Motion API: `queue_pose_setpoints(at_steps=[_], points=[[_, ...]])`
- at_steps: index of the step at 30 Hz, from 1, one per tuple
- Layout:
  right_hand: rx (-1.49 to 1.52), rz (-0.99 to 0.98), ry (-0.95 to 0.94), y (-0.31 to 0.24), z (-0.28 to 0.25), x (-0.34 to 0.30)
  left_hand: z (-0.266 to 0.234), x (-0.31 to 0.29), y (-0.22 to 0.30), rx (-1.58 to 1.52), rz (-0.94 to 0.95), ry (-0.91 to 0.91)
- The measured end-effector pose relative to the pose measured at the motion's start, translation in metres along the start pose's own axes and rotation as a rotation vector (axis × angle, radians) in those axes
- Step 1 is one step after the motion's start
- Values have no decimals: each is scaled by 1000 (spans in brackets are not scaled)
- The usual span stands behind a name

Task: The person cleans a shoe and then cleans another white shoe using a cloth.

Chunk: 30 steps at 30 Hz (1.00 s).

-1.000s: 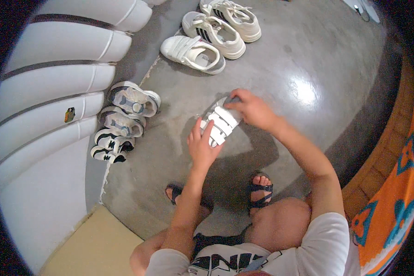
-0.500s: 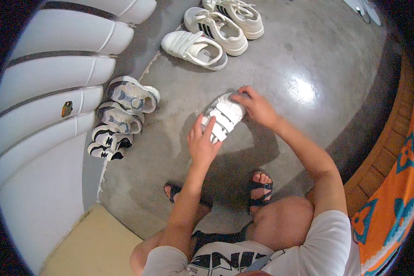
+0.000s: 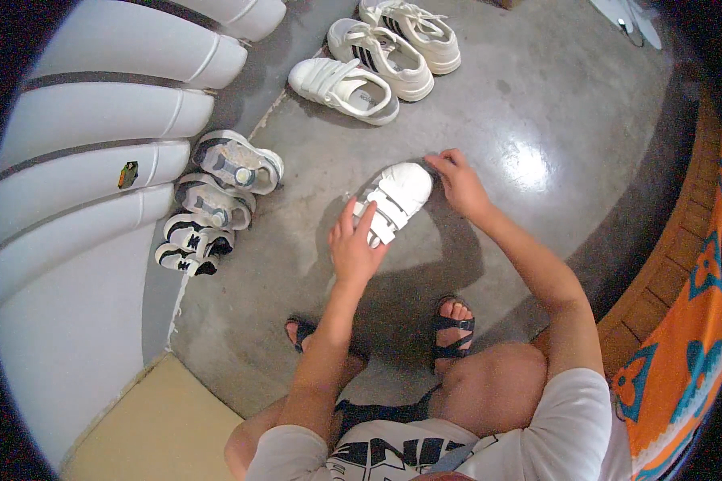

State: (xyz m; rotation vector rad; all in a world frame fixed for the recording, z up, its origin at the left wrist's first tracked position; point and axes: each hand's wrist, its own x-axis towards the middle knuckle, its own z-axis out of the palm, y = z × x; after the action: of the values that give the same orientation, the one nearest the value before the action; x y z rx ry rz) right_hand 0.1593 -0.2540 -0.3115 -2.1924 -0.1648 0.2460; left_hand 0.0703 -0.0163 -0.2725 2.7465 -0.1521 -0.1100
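A white shoe [image 3: 409,186] with two straps is held above the grey floor, toe pointing up and to the right. My left hand [image 3: 355,248] grips it at the heel end, fingers spread along its side and opening. Just off the toe is my right hand [image 3: 462,186], with fingertips drawn together. A small dark patch shows by those fingertips; whether it is a thing held or shadow I cannot make out. The matching white strap shoe [image 3: 329,84] stands on the floor farther off.
Beside that shoe stands a pair of white lace-up sneakers [image 3: 361,52] with black stripes. Several smaller shoes [image 3: 217,204] line the left wall below white rounded slats [image 3: 96,120]. An orange patterned cloth [image 3: 674,377] hangs at the right, by a brown woven edge [image 3: 658,297]. White slippers [image 3: 630,20] lie far right.
My right hand has moved off the toe, slightly to the right, so the toe now shows fully. My left hand and the shoe have hardly moved. The view has shifted a little.
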Motion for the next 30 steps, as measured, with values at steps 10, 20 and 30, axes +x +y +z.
queue_pose_setpoints(at_steps=[10, 20, 30], points=[[4, -4, 3, 7, 1, -2, 1, 1, -1, -2, 16, 36], [-111, -33, -70, 0, -4, 6, 0, 0, -1, -14, -31, -13], [-145, -387, -136, -8, 4, 2, 2, -2, -1, -19, -34, 3]])
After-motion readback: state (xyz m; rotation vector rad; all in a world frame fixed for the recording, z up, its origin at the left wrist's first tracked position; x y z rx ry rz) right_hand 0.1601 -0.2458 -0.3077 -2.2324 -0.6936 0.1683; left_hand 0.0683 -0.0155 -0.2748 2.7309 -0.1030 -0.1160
